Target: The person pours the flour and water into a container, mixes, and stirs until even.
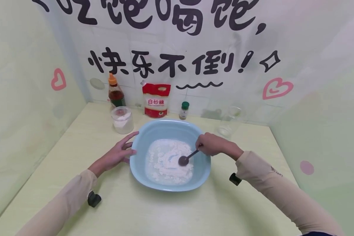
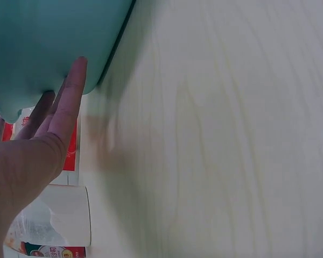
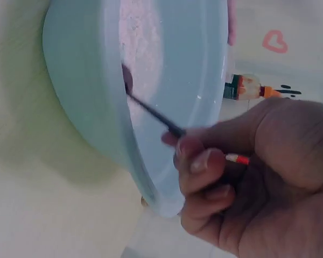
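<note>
One dark spoon (image 1: 185, 160): long axis slants, I've got its scoop end pointing down-left at white powder (image 1: 165, 167)
Right grip (image 1: 213, 144): pinching that spoon
Left grip (image 1: 116, 156): fingers straight, touching blue basin (image 1: 171, 127)

Red bag (image 1: 156, 100): "白砂糖"; wall (image 1: 153, 42): "吃饱喝饱, 快乐不倒!", top line cropped.

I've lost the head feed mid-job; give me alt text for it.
A person's right hand holds a dark spoon in a light blue basin of white powdery material, while the left hand touches the basin's side. Toward the table's back stand an orange-capped bottle, a clear jar, a red-and-white pouch, a small green-capped bottle and a clear container.
</note>
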`<state>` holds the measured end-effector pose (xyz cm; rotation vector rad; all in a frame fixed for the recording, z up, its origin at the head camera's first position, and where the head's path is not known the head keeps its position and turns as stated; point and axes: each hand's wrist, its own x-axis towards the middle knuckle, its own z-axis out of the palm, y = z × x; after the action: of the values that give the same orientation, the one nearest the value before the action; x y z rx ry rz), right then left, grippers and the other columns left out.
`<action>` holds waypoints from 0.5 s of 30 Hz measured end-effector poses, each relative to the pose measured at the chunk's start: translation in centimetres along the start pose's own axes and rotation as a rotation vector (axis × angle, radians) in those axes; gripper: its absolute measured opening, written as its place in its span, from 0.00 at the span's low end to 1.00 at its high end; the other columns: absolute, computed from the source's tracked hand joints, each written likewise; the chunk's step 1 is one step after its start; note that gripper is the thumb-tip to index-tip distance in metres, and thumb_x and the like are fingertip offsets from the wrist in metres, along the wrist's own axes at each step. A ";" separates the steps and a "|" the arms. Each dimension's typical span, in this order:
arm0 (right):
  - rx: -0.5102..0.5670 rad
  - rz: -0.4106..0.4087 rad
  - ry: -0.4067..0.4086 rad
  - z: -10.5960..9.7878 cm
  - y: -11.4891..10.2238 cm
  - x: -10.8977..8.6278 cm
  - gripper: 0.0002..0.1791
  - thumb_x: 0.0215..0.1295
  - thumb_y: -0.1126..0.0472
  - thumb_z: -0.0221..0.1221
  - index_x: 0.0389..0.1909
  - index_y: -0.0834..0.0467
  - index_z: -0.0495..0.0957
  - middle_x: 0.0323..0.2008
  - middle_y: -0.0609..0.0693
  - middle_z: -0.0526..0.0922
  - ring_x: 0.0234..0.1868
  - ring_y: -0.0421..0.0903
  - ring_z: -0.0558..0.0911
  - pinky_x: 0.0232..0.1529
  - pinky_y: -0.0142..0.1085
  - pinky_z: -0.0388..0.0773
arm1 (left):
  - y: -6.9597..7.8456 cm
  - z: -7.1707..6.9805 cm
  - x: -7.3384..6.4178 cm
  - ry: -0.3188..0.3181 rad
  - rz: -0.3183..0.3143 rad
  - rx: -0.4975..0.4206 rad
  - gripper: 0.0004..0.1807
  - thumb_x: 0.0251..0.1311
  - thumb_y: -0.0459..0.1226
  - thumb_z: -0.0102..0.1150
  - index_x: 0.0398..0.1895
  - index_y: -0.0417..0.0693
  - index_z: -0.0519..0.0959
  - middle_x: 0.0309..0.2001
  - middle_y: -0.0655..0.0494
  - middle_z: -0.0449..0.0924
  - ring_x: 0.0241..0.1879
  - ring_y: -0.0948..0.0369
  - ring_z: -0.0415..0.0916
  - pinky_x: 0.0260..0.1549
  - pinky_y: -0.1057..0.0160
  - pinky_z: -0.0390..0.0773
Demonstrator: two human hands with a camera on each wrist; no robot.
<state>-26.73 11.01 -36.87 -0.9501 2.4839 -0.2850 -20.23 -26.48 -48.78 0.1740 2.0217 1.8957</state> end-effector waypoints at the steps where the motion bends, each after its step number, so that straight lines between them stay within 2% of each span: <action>1: 0.024 -0.016 -0.028 0.1 0.0 0.1 0.13 0.69 0.70 0.53 0.31 0.60 0.85 0.23 0.48 0.78 0.21 0.40 0.71 0.21 0.27 0.70 | 0.0 0.0 0.0 0.002 -0.001 0.000 0.43 0.68 0.38 0.58 0.80 0.66 0.46 0.77 0.35 0.53 0.62 0.41 0.74 0.42 0.40 0.86; 3: 0.071 -0.037 -0.065 0.5 -0.1 0.5 0.13 0.70 0.69 0.53 0.31 0.59 0.85 0.23 0.48 0.77 0.20 0.39 0.72 0.21 0.27 0.71 | -0.1 0.0 0.0 0.005 -0.002 0.000 0.43 0.68 0.38 0.57 0.80 0.66 0.46 0.77 0.35 0.53 0.63 0.40 0.73 0.42 0.40 0.86; 5: 0.096 -0.060 -0.064 0.9 -0.2 1.0 0.13 0.71 0.69 0.53 0.31 0.58 0.84 0.23 0.48 0.77 0.20 0.39 0.72 0.21 0.27 0.71 | -0.1 0.0 0.0 0.006 -0.004 -0.002 0.43 0.69 0.38 0.57 0.80 0.66 0.46 0.77 0.35 0.53 0.64 0.39 0.71 0.42 0.40 0.86; 11: 0.120 -0.057 0.010 1.9 -1.3 2.6 0.14 0.69 0.71 0.51 0.28 0.56 0.82 0.23 0.48 0.77 0.17 0.40 0.72 0.18 0.27 0.69 | -0.1 0.1 0.0 0.007 -0.007 -0.003 0.43 0.69 0.37 0.56 0.80 0.67 0.46 0.77 0.36 0.53 0.66 0.36 0.69 0.42 0.40 0.86; 15: 0.055 -0.046 0.092 2.4 -1.6 3.6 0.17 0.64 0.74 0.49 0.18 0.55 0.73 0.17 0.45 0.67 0.17 0.39 0.68 0.19 0.27 0.64 | -0.1 0.1 0.0 0.007 -0.001 -0.002 0.43 0.69 0.38 0.56 0.80 0.67 0.46 0.77 0.36 0.53 0.66 0.35 0.69 0.42 0.40 0.86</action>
<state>-27.01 7.34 -39.65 -0.9934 2.5257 -0.4183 -20.19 -26.40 -48.91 0.1664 2.0241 1.9004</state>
